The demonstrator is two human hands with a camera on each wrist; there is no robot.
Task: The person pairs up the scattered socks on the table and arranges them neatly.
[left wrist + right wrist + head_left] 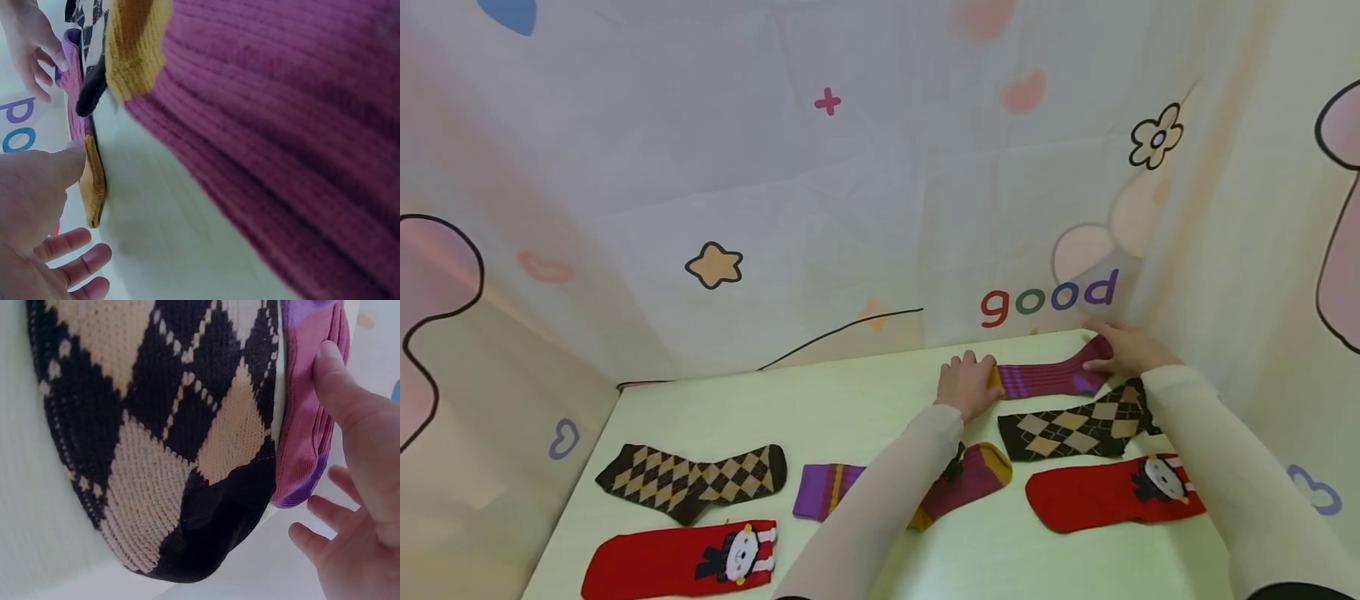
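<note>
A maroon ribbed sock (1048, 379) with purple stripes and a mustard end lies flat along the table's back edge. My left hand (966, 385) is at its mustard end; in the left wrist view the thumb touches that end (94, 187) while the fingers spread beyond it. At the other end my right hand (1123, 348) rests its thumb on the maroon sock (306, 419), fingers apart past the edge. Just in front lies a black and tan argyle sock (1067, 425), large in the right wrist view. A purple and maroon sock (970, 487) lies partly hidden under my left forearm.
Red socks with a bear face lie at front right (1090, 497) and front left. Another argyle sock (692, 479) is on the left of the pale table (850, 400). A printed curtain (865, 183) rises behind the table and along both sides.
</note>
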